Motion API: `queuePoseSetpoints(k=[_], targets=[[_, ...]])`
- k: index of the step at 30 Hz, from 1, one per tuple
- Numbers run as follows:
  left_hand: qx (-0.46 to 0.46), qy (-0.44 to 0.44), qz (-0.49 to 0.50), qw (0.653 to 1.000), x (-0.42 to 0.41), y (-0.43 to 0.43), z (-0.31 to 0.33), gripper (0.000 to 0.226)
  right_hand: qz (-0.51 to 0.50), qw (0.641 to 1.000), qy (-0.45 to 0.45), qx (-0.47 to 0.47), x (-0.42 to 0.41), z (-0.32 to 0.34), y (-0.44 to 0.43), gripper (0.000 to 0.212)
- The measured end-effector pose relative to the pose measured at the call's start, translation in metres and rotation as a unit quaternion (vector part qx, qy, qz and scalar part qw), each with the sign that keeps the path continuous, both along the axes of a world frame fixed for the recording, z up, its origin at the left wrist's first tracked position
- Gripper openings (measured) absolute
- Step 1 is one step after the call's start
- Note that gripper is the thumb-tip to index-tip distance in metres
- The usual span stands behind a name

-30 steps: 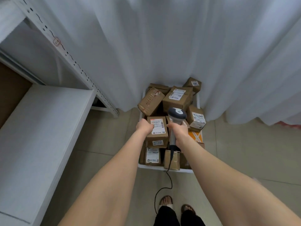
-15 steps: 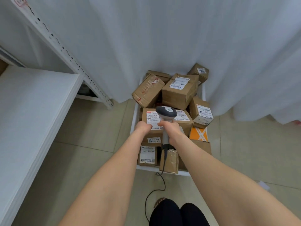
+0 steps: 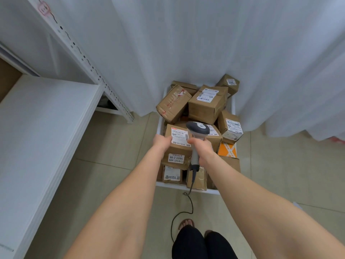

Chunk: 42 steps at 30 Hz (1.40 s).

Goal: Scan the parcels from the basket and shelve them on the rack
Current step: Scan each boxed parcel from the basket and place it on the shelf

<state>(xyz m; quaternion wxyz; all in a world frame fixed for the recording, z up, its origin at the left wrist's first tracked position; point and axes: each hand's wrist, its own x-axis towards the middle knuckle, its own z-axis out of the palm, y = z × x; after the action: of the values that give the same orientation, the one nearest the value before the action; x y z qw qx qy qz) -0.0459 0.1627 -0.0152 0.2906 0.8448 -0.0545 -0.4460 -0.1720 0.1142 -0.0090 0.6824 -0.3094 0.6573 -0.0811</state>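
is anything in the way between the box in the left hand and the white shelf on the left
Nothing visible: only floor lies between the box held by the left hand and the shelf.

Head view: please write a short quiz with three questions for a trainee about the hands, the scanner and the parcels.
1. True or false: the right hand holds the scanner.
2. What grips the labelled parcel beside the scanner? A: the left hand. B: the right hand. C: nothing.
3. Fill in: the orange parcel lies in the white ___.
Key: 1 true; 2 A; 3 basket.
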Motion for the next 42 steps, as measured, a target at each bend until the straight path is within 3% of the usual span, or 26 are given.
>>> queuePoseSetpoints(k=[5, 10, 13, 18, 22, 27, 31, 38, 42], targets=[[-0.033, -0.037, 0.044, 0.998, 0.001, 0.012, 0.045, 0.023, -0.032, 0.999, -0.018, -0.008, -0.002, 0.044, 0.007, 0.048], [-0.1, -0.007, 0.1, 0.99, 0.003, 0.02, 0.108, 0.032, -0.047, 0.996, -0.065, -0.045, 0.005, 0.107, 0.009, 0.046], [-0.145, -0.006, 0.129, 0.981, 0.01, 0.021, 0.155, 0.016, -0.049, 0.993, -0.074, -0.074, 0.011, 0.15, 0.009, 0.047], [-0.199, -0.028, 0.143, 0.969, 0.022, 0.026, 0.239, 0.014, -0.045, 0.988, -0.121, -0.09, 0.019, 0.222, 0.009, 0.048], [-0.232, -0.048, 0.131, 0.963, 0.026, 0.039, 0.301, 0.02, -0.029, 0.98, -0.155, -0.117, 0.028, 0.276, 0.015, 0.045], [-0.27, -0.082, 0.184, 0.942, 0.025, 0.064, 0.359, 0.032, -0.004, 0.965, -0.23, -0.126, 0.03, 0.339, 0.028, 0.036], [-0.309, -0.04, 0.2, 0.929, 0.019, 0.089, 0.401, 0.05, 0.02, 0.95, -0.279, -0.138, 0.025, 0.379, 0.043, 0.032], [-0.322, -0.016, 0.202, 0.925, 0.008, 0.133, 0.447, 0.054, 0.103, 0.93, -0.301, -0.181, 0.015, 0.419, 0.069, 0.027], [-0.336, -0.061, 0.209, 0.916, 0.008, 0.15, 0.461, 0.062, 0.135, 0.924, -0.295, -0.203, 0.014, 0.44, 0.078, 0.022]])
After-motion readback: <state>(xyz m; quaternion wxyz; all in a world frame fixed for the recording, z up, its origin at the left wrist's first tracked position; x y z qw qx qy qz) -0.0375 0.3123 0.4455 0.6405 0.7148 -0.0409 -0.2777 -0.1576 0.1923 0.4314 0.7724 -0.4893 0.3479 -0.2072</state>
